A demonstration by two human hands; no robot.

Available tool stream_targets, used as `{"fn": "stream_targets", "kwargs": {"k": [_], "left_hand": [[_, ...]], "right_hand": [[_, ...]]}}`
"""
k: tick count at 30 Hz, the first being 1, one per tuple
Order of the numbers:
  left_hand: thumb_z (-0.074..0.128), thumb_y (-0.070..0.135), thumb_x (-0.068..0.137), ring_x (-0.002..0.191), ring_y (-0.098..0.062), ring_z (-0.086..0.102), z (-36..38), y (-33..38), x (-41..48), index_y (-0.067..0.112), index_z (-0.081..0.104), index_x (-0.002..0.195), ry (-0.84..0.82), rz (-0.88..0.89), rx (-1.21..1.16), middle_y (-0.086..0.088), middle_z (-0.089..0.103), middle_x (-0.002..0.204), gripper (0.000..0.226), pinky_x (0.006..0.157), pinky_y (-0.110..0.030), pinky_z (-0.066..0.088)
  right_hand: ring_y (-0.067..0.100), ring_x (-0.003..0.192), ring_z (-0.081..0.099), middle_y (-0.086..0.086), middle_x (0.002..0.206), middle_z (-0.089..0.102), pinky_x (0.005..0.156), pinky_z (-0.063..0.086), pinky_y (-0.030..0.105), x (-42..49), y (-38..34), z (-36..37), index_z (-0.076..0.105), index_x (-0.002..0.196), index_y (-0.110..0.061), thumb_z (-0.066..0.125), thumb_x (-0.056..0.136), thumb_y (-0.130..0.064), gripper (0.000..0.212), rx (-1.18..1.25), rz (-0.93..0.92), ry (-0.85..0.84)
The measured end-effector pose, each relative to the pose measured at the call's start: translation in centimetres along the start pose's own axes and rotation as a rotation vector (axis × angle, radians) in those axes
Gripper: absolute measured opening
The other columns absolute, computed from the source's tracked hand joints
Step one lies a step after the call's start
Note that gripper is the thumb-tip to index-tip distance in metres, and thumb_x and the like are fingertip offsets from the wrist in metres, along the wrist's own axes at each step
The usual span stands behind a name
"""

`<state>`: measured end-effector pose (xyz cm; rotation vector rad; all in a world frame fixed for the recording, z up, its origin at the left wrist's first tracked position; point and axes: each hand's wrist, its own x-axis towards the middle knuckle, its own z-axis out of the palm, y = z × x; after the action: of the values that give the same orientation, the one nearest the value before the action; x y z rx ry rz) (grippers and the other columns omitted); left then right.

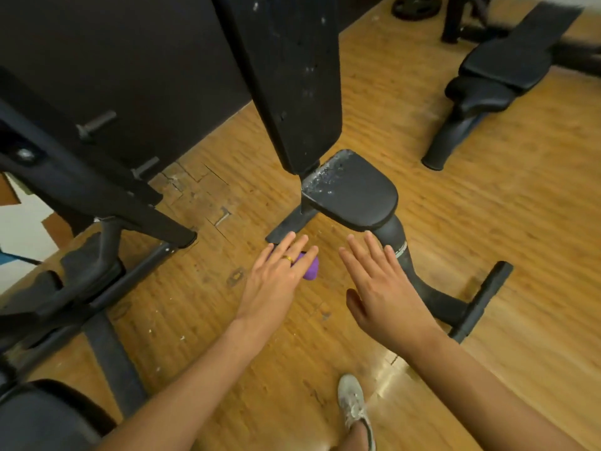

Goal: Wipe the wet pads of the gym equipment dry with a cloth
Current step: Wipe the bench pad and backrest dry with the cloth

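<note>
head view, the only one: the left hand hangs low over the wooden plank floor, fingers stretched long across a small bunched purple cloth. the thumb is tucked out of sight beneath, so it looks like a pinch from below. the right hand is open, fingers spread, holding nothing, just in front of the black curved frame tube.

the cloth is near the black padded seat but not touching it. droplets glisten along the seat's rear edge, and pale specks dot the tall black back pad above.

the risks: that flat-fingered hold looks loose, so the wad could slip out on the first hard stroke. a wipe toward the rear edge would likely push water into the gap between the pads or down onto the boards, by the white shoe.

writing: a pale label band on the frame tube, too small to read. no brand shows.
</note>
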<state>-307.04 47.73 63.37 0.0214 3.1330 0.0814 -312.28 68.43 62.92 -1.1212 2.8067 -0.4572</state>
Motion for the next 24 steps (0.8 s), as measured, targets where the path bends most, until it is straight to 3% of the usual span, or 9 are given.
{"fn": "stream_targets", "kwargs": {"k": [5, 9, 14, 16, 20, 24], "left_hand": [[0.082, -0.011, 0.062, 0.142, -0.028, 0.045, 1.0, 1.9, 7.0, 0.018, 0.061, 0.138, -0.023, -0.027, 0.002, -0.007, 0.054, 0.148, 0.085, 0.109, -0.047, 0.044], [0.078, -0.013, 0.064, 0.146, -0.028, 0.038, 1.5, 4.6, 11.6, 0.019, 0.055, 0.144, -0.078, -0.094, -0.011, -0.007, 0.049, 0.153, 0.089, 0.113, -0.046, 0.038], [0.06, -0.008, 0.086, 0.157, -0.019, 0.002, -0.2, 8.7, 17.4, 0.026, 0.023, 0.16, -0.067, -0.233, -0.038, 0.001, 0.012, 0.169, 0.09, 0.124, -0.038, 0.007], [0.067, -0.009, 0.08, 0.156, -0.02, 0.011, -0.2, 9.9, 19.4, 0.027, 0.03, 0.158, -0.003, -0.303, -0.005, 0.001, 0.022, 0.167, 0.093, 0.124, -0.039, 0.013], [0.088, -0.007, 0.05, 0.138, -0.024, 0.051, 0.4, 10.0, 22.5, 0.022, 0.062, 0.137, 0.039, -0.438, -0.005, -0.002, 0.059, 0.143, 0.095, 0.105, -0.043, 0.049], [0.09, -0.008, 0.045, 0.135, -0.024, 0.054, -0.8, 8.6, 25.0, 0.022, 0.065, 0.135, 0.147, -0.541, -0.003, -0.002, 0.062, 0.141, 0.098, 0.101, -0.042, 0.05]], "right_hand": [[0.03, 0.155, 0.009, 0.009, 0.164, 0.027, 0.122, 0.016, 0.05, 5.4, 8.0, -1.2, 0.037, 0.154, -0.012, 0.066, 0.088, -0.023, 0.073, -0.059, -0.093, 0.025], [0.03, 0.155, 0.007, 0.01, 0.165, 0.026, 0.122, 0.019, 0.052, 7.2, 13.4, -1.9, 0.037, 0.154, -0.011, 0.065, 0.091, -0.024, 0.071, -0.041, -0.095, -0.03], [0.031, 0.154, 0.015, 0.01, 0.163, 0.031, 0.119, 0.029, 0.053, 11.1, 20.2, -4.3, 0.041, 0.152, -0.011, 0.072, 0.085, -0.022, 0.075, -0.037, -0.229, -0.052], [0.031, 0.154, 0.016, 0.01, 0.162, 0.033, 0.12, 0.027, 0.052, 13.1, 22.8, -4.8, 0.042, 0.151, -0.012, 0.073, 0.082, -0.022, 0.077, -0.052, -0.274, -0.056], [0.031, 0.152, 0.023, 0.011, 0.159, 0.039, 0.118, 0.023, 0.048, 17.1, 25.8, -6.3, 0.049, 0.146, -0.01, 0.079, 0.074, -0.022, 0.079, -0.092, -0.389, -0.02], [0.029, 0.152, 0.019, 0.011, 0.159, 0.038, 0.115, 0.02, 0.048, 23.1, 26.1, -7.3, 0.049, 0.147, -0.011, 0.077, 0.074, -0.024, 0.079, -0.18, -0.515, -0.014]]}}
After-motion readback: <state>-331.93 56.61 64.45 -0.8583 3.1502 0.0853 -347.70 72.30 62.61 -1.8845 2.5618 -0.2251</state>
